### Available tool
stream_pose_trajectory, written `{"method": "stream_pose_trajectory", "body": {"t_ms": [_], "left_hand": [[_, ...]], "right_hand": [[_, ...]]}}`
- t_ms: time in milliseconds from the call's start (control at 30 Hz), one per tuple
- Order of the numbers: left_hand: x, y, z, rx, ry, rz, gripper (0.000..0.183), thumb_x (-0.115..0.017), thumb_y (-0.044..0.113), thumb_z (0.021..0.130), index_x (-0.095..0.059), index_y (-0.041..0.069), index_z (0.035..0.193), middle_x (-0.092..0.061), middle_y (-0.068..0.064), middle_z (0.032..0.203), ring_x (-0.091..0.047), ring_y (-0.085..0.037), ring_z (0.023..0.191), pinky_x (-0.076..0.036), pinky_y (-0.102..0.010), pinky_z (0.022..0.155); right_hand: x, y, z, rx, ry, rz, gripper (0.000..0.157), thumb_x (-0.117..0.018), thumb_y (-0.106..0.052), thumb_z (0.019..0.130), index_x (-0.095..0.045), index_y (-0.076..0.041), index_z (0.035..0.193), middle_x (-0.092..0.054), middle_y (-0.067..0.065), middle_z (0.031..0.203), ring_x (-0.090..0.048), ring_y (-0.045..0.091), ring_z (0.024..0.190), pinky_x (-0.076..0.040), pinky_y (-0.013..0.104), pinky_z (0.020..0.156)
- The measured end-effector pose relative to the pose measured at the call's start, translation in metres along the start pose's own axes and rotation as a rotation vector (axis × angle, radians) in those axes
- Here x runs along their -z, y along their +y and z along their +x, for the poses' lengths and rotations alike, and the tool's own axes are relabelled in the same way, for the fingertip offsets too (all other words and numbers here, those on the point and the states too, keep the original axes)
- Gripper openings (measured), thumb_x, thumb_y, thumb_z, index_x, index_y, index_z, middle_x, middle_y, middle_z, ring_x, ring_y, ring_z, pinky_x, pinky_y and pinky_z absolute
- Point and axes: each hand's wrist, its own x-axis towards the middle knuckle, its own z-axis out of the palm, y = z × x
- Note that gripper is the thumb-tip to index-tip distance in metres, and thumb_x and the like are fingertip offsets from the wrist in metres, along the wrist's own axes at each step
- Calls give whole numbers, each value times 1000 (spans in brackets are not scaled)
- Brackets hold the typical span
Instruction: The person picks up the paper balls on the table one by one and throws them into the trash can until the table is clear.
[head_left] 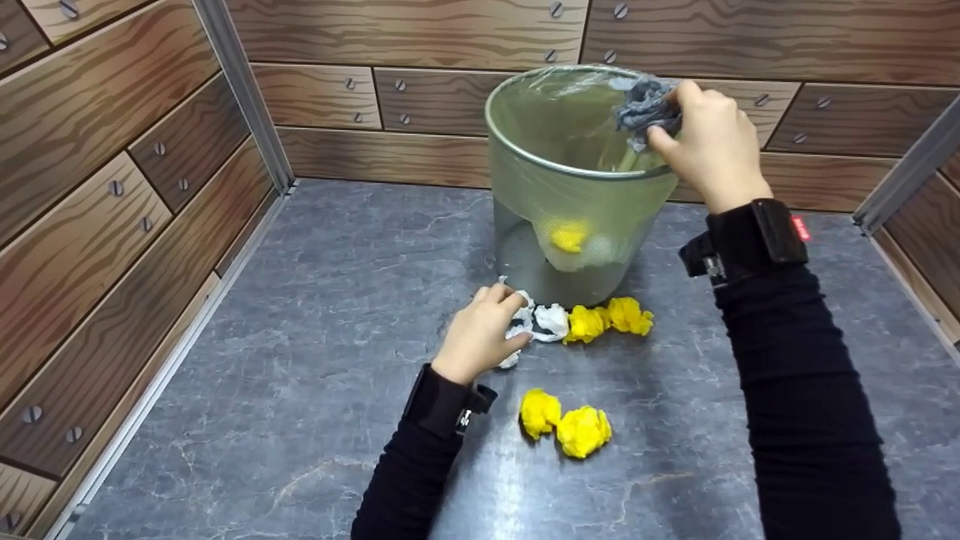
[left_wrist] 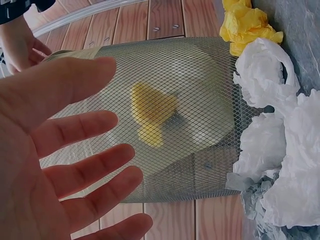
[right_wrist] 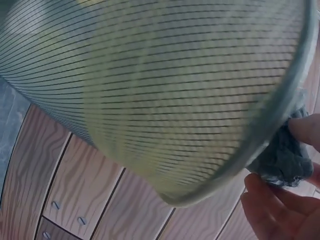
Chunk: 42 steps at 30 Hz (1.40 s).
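My right hand (head_left: 716, 142) pinches a crumpled grey ball (head_left: 645, 105) at the right rim of a mesh wastebasket (head_left: 517, 154) lined with a thin yellowish bag. In the right wrist view the grey ball (right_wrist: 285, 155) shows between thumb and fingers beside the rim. Low over the floor, my left hand (head_left: 480, 334) is by several crumpled white balls (head_left: 551, 321) at the basket's foot. The left wrist view shows this hand (left_wrist: 75, 150) with fingers spread and nothing in them. A yellow ball (left_wrist: 152, 107) shows through the mesh, inside the bag.
Two yellow balls (head_left: 589, 322) continue the row to the right of the white ones. Nearer, a yellow pair (head_left: 583, 431) lies on the grey floor (head_left: 300, 375). More grey crumpled pieces (left_wrist: 255, 200) lie by the white ones. Wood-patterned walls (head_left: 420, 34) stand behind and at both sides.
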Motion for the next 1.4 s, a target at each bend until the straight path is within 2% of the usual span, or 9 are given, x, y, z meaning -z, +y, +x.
{"method": "stream_pose_trajectory", "body": {"t_ms": [167, 367, 500, 667, 767, 900, 1000, 1167, 1400], "left_hand": [[1, 0, 1, 1, 0, 3, 35, -67, 29, 75, -58, 10, 103, -52, -4, 102, -48, -18, 88, -48, -29, 60], [1, 0, 2, -14, 21, 33, 35, -68, 30, 75, -58, 10, 103, -52, -5, 102, -48, -18, 88, -48, -28, 59], [2, -2, 2, -28, 54, 60, 35, -69, 28, 74, -58, 9, 101, -52, -5, 100, -48, -19, 86, -48, -27, 57], [3, -3, 0, -36, 59, 57, 34, -69, 27, 74, -57, 9, 100, -52, -5, 100, -47, -18, 86, -48, -27, 58], [2, -3, -1, -38, 50, 53, 33, -69, 26, 74, -57, 9, 99, -51, -5, 100, -47, -19, 86, -48, -27, 58], [1, -3, -2, -31, 37, 47, 33, -70, 26, 73, -57, 9, 99, -51, -5, 99, -48, -19, 85, -48, -27, 58], [-1, -4, -2, -26, 12, 47, 34, -70, 25, 72, -57, 9, 99, -51, -5, 98, -48, -19, 84, -48, -27, 57], [-3, -4, -2, -28, -33, 51, 36, -73, 25, 70, -56, 9, 97, -49, -5, 93, -48, -20, 81, -48, -29, 57], [-3, -4, -2, -31, -47, 50, 38, -74, 23, 68, -56, 9, 98, -47, -5, 93, -48, -21, 82, -49, -30, 60]], "right_hand": [[1, 2, -1, 5, -11, -2, 41, -54, -26, 84, -48, 2, 114, -53, 29, 102, -50, 47, 88, -37, 56, 75], [5, 1, -11, 55, 84, 60, 38, -55, -25, 84, -52, 2, 111, -55, 22, 94, -51, 36, 81, -40, 51, 71], [0, -2, -36, 136, 190, 136, 32, -58, -20, 83, -55, 2, 105, -57, 19, 92, -53, 30, 78, -43, 44, 66], [-25, 4, -83, 280, 319, 227, 26, -64, -11, 78, -58, 4, 99, -58, 18, 87, -52, 26, 71, -44, 38, 61], [-44, 11, -110, 305, 289, 269, 28, -67, -7, 75, -58, 5, 98, -59, 17, 87, -53, 24, 69, -46, 36, 59], [-69, 17, -137, 273, 207, 279, 31, -70, -7, 73, -58, 4, 99, -59, 17, 90, -56, 23, 70, -49, 35, 59], [-83, 20, -151, 241, 176, 284, 30, -70, -8, 72, -59, 3, 98, -59, 15, 90, -57, 22, 71, -50, 34, 59], [-93, 23, -164, 187, 144, 302, 28, -69, -8, 73, -60, 0, 98, -59, 13, 91, -58, 21, 73, -50, 34, 61], [-95, 28, -170, 148, 121, 323, 27, -68, -6, 75, -60, 1, 99, -58, 14, 94, -58, 21, 76, -50, 35, 63]]}}
